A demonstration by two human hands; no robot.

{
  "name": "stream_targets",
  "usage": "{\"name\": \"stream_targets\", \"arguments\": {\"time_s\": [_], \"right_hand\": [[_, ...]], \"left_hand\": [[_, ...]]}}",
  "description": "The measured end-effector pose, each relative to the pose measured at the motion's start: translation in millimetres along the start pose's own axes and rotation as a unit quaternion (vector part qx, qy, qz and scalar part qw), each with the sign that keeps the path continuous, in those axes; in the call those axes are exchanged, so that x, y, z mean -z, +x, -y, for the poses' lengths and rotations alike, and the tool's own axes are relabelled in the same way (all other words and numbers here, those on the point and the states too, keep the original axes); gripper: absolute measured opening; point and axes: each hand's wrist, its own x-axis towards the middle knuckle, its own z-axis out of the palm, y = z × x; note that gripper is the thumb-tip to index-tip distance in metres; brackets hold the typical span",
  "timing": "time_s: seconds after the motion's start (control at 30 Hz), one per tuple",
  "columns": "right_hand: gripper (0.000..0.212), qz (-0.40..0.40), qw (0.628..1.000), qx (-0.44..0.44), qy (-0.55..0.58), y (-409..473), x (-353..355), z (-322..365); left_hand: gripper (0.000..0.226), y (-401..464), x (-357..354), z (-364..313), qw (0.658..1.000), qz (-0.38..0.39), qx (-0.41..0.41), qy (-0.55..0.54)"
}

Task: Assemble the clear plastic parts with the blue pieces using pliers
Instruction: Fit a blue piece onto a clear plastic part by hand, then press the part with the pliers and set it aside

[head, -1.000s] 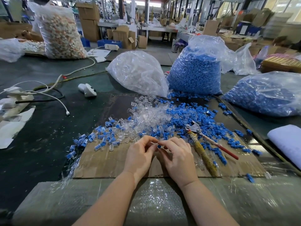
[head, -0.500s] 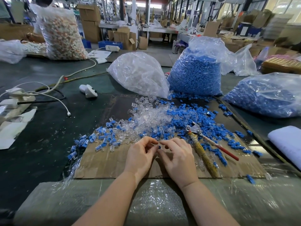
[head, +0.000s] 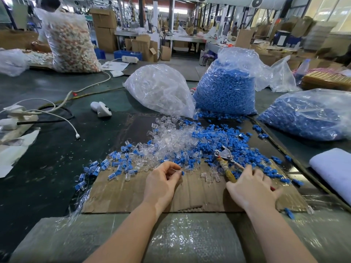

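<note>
The small pieces (head: 214,137) scattered on the brown corrugated cardboard (head: 133,192) are bright blue, mixed with clear colourless parts (head: 171,139). The pliers (head: 226,160) have a silver metal head, one yellowish worn handle and one red handle. The worktop (head: 47,168) is dark green. One bag (head: 226,92) shows blue, another bag (head: 161,90) looks whitish clear.

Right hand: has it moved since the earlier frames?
Yes. The right hand left the left hand and went rightward onto the pliers handles on the cardboard.

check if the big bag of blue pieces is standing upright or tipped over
Upright: the bag of blue pieces stands on its base, its loose open top bunched above.
</note>
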Motion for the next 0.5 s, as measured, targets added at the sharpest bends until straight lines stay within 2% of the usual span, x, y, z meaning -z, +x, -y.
{"name": "stream_targets", "arguments": {"time_s": [0.1, 0.2, 0.33, 0.4, 0.5], "right_hand": [[0.07, -0.006, 1.0, 0.005, -0.024, -1.5, 1.3, 4.0], [0.049, -0.059, 0.997, 0.03, -0.027, -6.0, 5.7, 6.5], [0.039, -0.114, 0.987, 0.105, -0.031, -9.2, 20.7, 11.9], [0.032, -0.081, 0.983, 0.161, 0.035, -12.2, 29.1, 19.0], [0.026, 0.066, 0.948, 0.213, 0.225, -23.4, 39.7, 34.9]], "left_hand": [[0.021, 1.2, 0.7, -0.9, 1.0, -0.005, 0.009, -0.011], [0.017, 3.6, 3.8, -3.8, 0.999, -0.004, 0.028, -0.042], [0.01, 11.8, 11.1, -9.7, 0.984, -0.003, 0.086, -0.154], [0.008, 16.7, 13.2, -12.1, 0.977, -0.015, 0.11, -0.18], [0.007, 23.3, 15.4, -15.8, 0.964, -0.024, 0.132, -0.229]]}}
